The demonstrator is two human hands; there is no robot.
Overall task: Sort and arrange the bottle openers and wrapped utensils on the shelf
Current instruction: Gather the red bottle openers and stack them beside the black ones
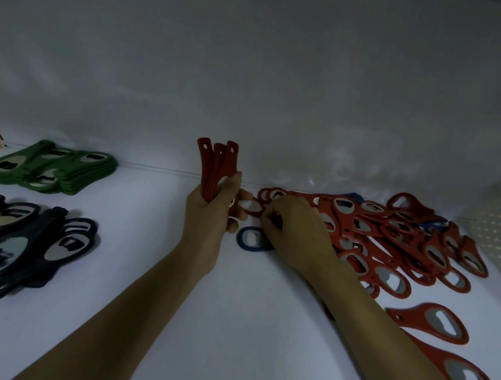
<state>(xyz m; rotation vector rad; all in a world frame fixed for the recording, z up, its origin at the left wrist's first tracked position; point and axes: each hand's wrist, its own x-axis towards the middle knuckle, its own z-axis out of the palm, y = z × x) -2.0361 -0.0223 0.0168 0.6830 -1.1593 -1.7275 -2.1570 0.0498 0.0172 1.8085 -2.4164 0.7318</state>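
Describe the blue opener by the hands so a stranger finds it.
Find the red opener pile on the right of the shelf. At its left edge, beside the right hand, lies the blue opener. Its ring is blue; neighbours are red.

red openers (388, 238) perhaps 30 | green stack (52, 167) 1 | black pile (26, 242) 1

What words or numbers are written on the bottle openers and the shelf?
None can be read.
The held red openers, red pile, green stack, black stack and blue opener show only plain colour and bare metal.
The picture is dim and blurred, so tiny print would not show.
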